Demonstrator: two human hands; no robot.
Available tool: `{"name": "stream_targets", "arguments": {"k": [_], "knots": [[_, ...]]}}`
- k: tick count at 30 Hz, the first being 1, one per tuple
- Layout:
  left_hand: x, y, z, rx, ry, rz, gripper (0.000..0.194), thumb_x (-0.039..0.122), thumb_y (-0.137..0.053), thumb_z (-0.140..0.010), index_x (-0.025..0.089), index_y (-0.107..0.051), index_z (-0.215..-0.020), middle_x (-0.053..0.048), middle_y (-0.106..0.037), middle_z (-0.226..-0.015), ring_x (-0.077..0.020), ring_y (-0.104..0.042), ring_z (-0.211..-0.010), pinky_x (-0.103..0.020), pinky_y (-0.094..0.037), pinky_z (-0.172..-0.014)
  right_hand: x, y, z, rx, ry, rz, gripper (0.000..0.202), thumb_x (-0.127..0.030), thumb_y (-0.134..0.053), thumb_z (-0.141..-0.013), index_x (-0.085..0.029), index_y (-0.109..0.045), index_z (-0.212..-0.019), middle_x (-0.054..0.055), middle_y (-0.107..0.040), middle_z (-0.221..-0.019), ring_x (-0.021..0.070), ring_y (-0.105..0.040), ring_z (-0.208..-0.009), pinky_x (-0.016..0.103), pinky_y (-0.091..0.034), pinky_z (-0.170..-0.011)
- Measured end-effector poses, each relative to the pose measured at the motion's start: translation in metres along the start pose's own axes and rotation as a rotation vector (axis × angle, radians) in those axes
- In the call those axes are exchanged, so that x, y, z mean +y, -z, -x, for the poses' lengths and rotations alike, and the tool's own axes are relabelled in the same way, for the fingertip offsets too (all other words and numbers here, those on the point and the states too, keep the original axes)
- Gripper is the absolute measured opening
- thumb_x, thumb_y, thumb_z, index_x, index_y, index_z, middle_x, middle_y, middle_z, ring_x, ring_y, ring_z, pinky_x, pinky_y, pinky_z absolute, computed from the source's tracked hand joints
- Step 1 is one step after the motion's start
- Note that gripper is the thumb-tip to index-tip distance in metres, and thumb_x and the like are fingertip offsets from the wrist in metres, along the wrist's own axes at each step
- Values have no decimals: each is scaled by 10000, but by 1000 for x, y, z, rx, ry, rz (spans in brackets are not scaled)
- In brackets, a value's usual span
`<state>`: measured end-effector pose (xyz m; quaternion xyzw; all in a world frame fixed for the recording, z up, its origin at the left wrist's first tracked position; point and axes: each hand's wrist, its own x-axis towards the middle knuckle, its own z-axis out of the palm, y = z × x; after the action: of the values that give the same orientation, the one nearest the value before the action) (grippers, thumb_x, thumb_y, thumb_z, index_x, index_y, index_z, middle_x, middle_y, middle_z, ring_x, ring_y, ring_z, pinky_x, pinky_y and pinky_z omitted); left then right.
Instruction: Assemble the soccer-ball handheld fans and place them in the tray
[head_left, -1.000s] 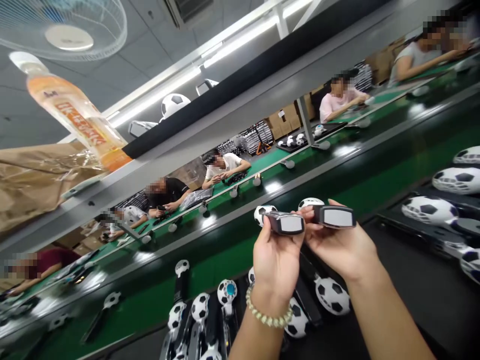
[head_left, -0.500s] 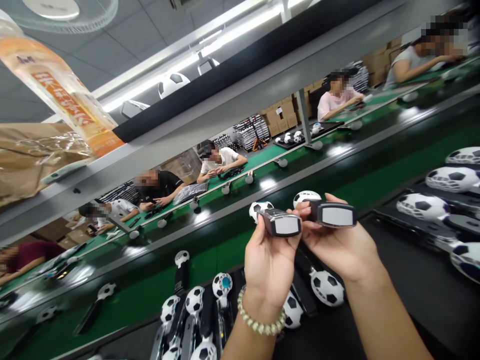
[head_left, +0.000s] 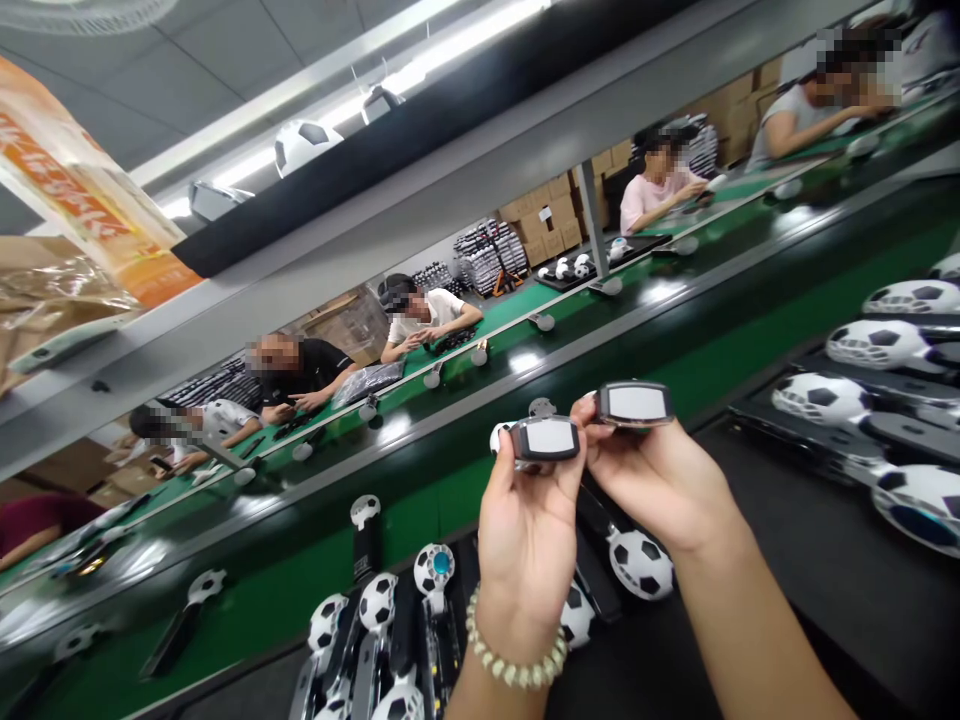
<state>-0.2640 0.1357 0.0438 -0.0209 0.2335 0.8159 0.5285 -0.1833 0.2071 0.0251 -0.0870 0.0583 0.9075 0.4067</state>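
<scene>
One pale-ended black handle (head_left: pixel 547 438) clamped in left hand (head_left: pixel 529 530); second black handle (head_left: pixel 636 403) clamped in right hand (head_left: pixel 667 480); both raised side by side before green conveyor belt (head_left: pixel 750 350). One beaded bracelet (head_left: pixel 517 674) on left wrist.

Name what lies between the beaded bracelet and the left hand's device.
In the head view, the palm of the left hand lies between the beaded bracelet and the device.
</scene>
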Motion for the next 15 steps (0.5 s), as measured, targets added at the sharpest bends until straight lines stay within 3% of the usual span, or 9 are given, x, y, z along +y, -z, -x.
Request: {"name": "stream_targets", "arguments": {"k": [6, 10, 12, 15], "knots": [[5, 4, 2, 12, -28, -59, 299, 272, -383, -971, 58, -590, -942, -195, -671, -1027, -293, -606, -1107, -366, -580, -839, 7, 1, -5, 29, -19, -22, 355, -344, -317, -999, -123, -552, -852, 86, -571, -819, 142, -566, -718, 164, -512, -471], [12, 12, 7, 16, -59, -139, 273, 248, -399, -964, 91, -597, -860, -138, -678, -909, -221, -671, -924, -329, -584, -789, 12, 0, -4, 7, -59, -33, 331, -332, -324, -995, -133, -549, -857, 83, -568, -849, 147, -566, -740, 165, -500, -475], [18, 19, 10, 7, -46, -145, 304, 305, -406, -959, 100, -600, -847, -97, -647, -800, -162, -657, -746, -272, -579, -671, 14, -1, -3, -11, -92, -51, 301, -321, -335, -989, -145, -550, -875, 75, -570, -851, 148, -570, -748, 171, -495, -482], [31, 35, 13, -58, 3, -168, 450, 440, -380, -933, 64, -611, -846, -44, -532, -644, -86, -494, -511, -187, -467, -461, 17, 0, 0, -31, -136, -33, 242, -326, -389, -961, -159, -548, -890, 61, -565, -820, 153, -573, -733, 193, -489, -487]]}}
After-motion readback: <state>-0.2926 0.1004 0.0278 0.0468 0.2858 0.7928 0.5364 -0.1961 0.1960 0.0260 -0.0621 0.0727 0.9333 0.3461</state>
